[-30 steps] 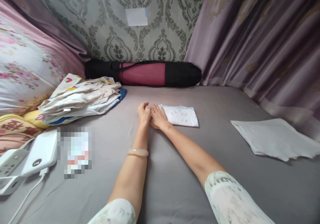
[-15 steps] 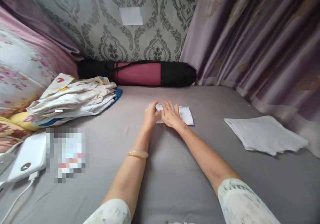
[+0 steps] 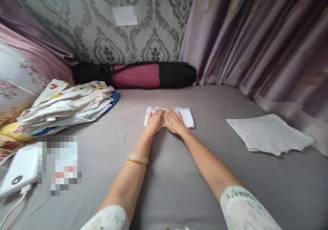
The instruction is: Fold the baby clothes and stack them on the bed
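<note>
A white folded cloth (image 3: 189, 118) with a light blue edge lies flat on the grey bed sheet (image 3: 164, 175). My left hand (image 3: 155, 121) rests palm down on its left half, fingers stretched out. On the middle of the cloth lies my right hand (image 3: 174, 120), also flat with its fingers spread. The two hands nearly meet at the fingertips. Both cover part of the cloth, so its middle is hidden. A pale bangle (image 3: 137, 159) circles my left forearm.
A folded light grey cloth (image 3: 271, 134) lies to the right. At left are a pile of clothes (image 3: 71, 103), a white power bank (image 3: 22, 168) with a cable, and a blurred item (image 3: 65, 163). A black and maroon bag (image 3: 135, 75) lies along the wall, beside curtains (image 3: 230, 35).
My left hand has gone from a raised, curled pose to lying flat on the cloth. More of the cloth's left end shows. The view has shifted slightly right.
</note>
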The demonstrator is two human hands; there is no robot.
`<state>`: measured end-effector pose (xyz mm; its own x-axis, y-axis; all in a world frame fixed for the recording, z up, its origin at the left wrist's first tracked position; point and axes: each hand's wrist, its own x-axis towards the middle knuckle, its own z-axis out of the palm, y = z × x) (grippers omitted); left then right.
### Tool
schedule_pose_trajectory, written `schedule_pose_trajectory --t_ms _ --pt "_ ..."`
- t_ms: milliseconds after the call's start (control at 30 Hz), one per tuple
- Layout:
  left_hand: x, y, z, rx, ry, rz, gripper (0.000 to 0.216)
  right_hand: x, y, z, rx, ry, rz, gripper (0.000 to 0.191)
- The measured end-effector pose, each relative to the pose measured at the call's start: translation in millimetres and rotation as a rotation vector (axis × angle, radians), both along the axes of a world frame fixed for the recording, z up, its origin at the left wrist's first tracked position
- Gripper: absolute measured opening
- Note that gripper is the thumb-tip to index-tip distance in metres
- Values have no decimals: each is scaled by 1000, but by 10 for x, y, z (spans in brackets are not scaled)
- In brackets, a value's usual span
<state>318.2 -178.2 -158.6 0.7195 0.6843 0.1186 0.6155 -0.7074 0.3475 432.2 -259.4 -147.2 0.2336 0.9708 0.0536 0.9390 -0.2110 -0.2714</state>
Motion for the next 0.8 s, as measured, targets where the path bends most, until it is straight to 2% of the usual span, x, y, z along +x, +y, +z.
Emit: schedule_pose_trajectory --t_ms 167,433,667,800 --pt "12 -24 17 114 -85 56 43 129 -51 -2 21 -34 -89 57" --pt "37 15 -37 60 11 74 46 181 -46 -66 -21 -24 -98 58" --pt "-7 29 -15 158 -43 123 48 294 -105 1 -37 -58 -127 58" --pt "-29 76 -47 82 17 144 51 353 -118 -28 -91 -49 -148 60"
